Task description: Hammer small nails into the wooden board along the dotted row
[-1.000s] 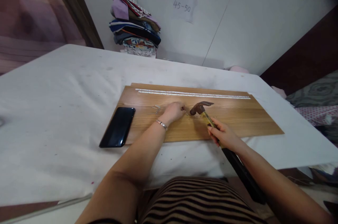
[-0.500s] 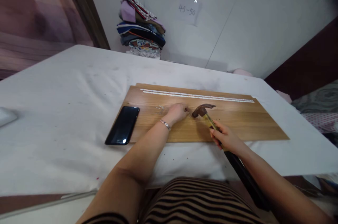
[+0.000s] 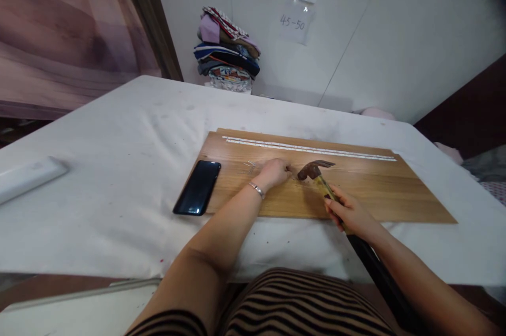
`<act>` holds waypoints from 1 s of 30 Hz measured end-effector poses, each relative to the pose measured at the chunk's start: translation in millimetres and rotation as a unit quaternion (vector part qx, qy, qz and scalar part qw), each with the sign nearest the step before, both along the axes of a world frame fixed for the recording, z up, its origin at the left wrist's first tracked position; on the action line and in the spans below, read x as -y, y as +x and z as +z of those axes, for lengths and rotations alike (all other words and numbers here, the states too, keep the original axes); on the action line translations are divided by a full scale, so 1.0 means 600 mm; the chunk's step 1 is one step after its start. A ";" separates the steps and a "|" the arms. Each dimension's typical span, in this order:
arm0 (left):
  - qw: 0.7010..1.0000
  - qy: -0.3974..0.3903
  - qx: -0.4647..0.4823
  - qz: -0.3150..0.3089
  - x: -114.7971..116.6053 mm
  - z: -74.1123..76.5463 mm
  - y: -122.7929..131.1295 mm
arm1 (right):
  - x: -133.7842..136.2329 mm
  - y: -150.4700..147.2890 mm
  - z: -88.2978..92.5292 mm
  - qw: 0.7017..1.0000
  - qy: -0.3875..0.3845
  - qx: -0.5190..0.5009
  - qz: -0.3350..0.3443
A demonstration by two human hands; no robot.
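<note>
My right hand point(image 3: 350, 212) is wrapped round the yellow and black handle of a claw hammer point(image 3: 314, 168). Its rusty head hangs just above the wooden board point(image 3: 367, 188), with the claw pointing right. Close to the striking face, my left hand point(image 3: 276, 172) rests low over the board, thumb and forefinger pinched together. Whatever sits between those fingertips is too small to make out. Several loose nails point(image 3: 250, 165) lie on the board left of that hand. Tiny dark specks show on the wood around the hammer head.
Two white measuring strips point(image 3: 308, 149) run along the board's far side. A black phone point(image 3: 197, 188) lies across its left edge. The table has a white cloth point(image 3: 130, 167); a white object point(image 3: 31, 178) sits far left. Folded clothes point(image 3: 229, 51) are stacked by the wall.
The camera has turned slightly left, so everything appears further right. Both hands and the hammer keep nearly the same position over the board.
</note>
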State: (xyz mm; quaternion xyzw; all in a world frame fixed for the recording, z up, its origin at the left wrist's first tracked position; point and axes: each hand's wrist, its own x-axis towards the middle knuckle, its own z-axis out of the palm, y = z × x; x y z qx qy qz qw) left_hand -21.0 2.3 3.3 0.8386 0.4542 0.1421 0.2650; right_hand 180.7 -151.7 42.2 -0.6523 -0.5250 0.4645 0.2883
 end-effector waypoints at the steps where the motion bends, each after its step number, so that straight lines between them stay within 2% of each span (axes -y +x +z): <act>1: 1.000 0.001 -0.001 -0.002 -0.001 0.000 0.000 | 0.000 -0.002 0.000 1.000 -0.001 -0.002 -0.007; 18: 1.000 0.008 -0.017 -0.001 -0.005 -0.002 0.002 | 0.002 -0.008 0.016 0.999 0.007 -0.017 -0.034; 30: 1.000 0.007 0.004 -0.001 -0.007 -0.007 0.000 | 0.007 -0.009 0.010 1.000 -0.015 -0.018 -0.008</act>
